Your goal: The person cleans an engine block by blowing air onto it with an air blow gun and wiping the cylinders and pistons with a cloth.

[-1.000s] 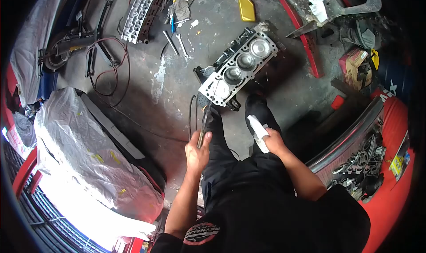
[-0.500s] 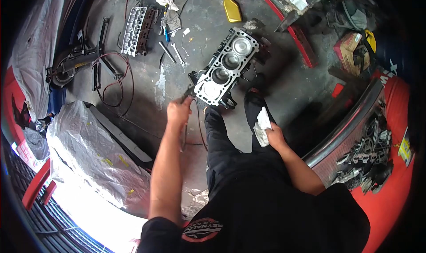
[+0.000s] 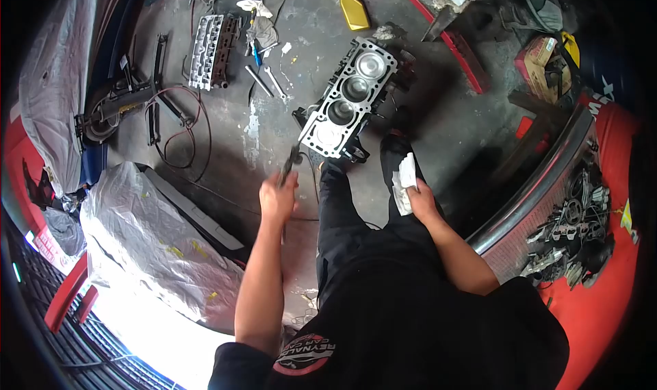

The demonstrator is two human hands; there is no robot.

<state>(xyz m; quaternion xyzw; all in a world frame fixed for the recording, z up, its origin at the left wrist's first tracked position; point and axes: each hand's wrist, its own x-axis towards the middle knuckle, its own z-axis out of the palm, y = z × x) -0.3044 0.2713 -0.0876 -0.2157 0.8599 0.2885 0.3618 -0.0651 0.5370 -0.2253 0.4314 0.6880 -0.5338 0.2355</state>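
My left hand (image 3: pixel 278 198) is closed around a dark air blow gun (image 3: pixel 290 162), its thin nozzle pointing up at the near corner of an engine block (image 3: pixel 333 126). A small gap shows between the nozzle and the metal. The block lies on the floor by my feet, its deck face up and cylinder bores showing; the nearest bore area is bright with glare. In my right hand (image 3: pixel 422 202), by my right leg, is a folded white rag (image 3: pixel 405 184) gripped between thumb and fingers.
A cylinder head (image 3: pixel 207 51) lies at the upper left, with wrenches (image 3: pixel 275 82) nearby. A yellow oil bottle (image 3: pixel 354 10) stands beyond the block. A hose (image 3: pixel 205 136) loops across the floor. Left is a covered car part (image 3: pixel 150 225); right, a red car body (image 3: pixel 602 308) bears loose engine parts.
My left hand has drawn back toward my body with the blow gun, farther from the engine block. My right hand still holds the rag, nearly unmoved.
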